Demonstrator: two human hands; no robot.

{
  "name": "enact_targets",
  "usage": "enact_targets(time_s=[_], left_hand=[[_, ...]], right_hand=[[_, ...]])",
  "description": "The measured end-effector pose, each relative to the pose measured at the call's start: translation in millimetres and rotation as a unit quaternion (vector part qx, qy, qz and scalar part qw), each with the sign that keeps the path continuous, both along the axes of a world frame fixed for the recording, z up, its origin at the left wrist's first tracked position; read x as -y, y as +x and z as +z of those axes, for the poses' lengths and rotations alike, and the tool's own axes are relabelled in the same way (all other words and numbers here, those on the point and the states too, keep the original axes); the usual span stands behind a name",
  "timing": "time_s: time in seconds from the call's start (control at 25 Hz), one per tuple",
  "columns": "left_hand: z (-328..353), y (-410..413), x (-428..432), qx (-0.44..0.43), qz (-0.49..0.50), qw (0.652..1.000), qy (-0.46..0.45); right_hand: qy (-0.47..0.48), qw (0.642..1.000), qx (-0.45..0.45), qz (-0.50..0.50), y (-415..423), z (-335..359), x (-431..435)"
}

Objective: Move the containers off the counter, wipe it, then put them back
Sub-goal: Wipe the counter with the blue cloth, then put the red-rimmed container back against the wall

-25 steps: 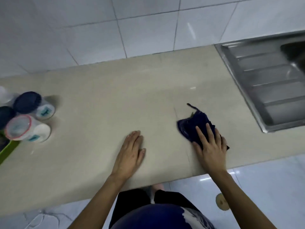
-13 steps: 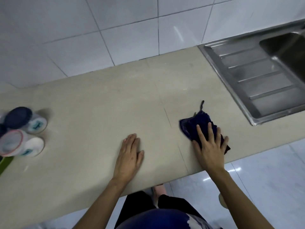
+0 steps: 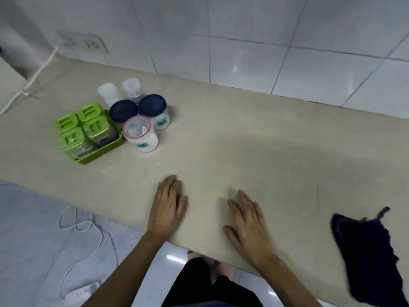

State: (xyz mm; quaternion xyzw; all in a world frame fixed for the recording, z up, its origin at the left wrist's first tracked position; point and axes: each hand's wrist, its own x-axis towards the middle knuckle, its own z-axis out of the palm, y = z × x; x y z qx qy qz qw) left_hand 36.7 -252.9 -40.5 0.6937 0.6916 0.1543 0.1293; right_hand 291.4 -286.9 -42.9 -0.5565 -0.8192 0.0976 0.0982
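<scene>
- Head view: the right hand has let go of the dark cloth, which now lies apart at the counter edge; both it and the left hand are flat, spread, empty.
- Wiping looks finished; the containers cluster far left beside the green tray, awaiting return.
- Jar labels show teal marks, unreadable.

This is a home kitchen. A beige stone table runs along a wall of glossy white tiles, with a double wall socket set in the tiles above the table's far left end. Near that socket stand lidded storage jars and a green tray of green-capped spice boxes. Below the table lies a pale tiled floor.
</scene>
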Motion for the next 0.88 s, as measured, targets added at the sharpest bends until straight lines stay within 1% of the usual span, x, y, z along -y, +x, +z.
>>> enact_targets(time_s=[0.2,0.32,0.4,0.48,0.56,0.64,0.72,0.76,0.8,0.84,0.88], left_hand=[[1,-64,-23,0.005,0.099,0.995,0.013],[-2,-91,-39,-0.015,0.106,0.994,0.019],[-6,-101,-37,-0.019,0.1,0.994,0.028],[-4,-88,-33,-0.024,0.075,0.996,0.043],[1,-77,-23,-0.03,0.052,0.997,0.043],[2,-64,-9,-0.042,0.025,0.997,0.052],[3,-47,-13,-0.069,-0.002,0.996,0.049],[-12,-63,-21,-0.053,0.048,0.997,0.04],[-28,-86,-35,-0.04,0.124,0.991,0.031],[-22,-82,-36,-0.026,0.122,0.992,0.029],[-22,-78,-38,-0.037,0.103,0.993,0.037]], right_hand=[[-0.005,0.997,-0.005,0.076,-49,2,-45],[-0.017,0.994,-0.014,0.11,-97,12,-75],[-0.029,0.99,-0.036,0.133,-134,23,-91],[-0.046,0.992,-0.085,0.083,-159,41,-99],[-0.061,0.987,-0.148,0.009,-180,56,-112],[-0.042,0.978,-0.198,-0.054,-194,63,-132],[-0.009,0.963,-0.258,-0.077,-196,64,-145],[-0.033,0.957,-0.282,-0.057,-226,50,-163],[-0.071,0.951,-0.298,-0.044,-269,31,-188],[-0.092,0.937,-0.33,-0.075,-268,33,-189],[-0.079,0.93,-0.344,-0.102,-270,36,-193]])
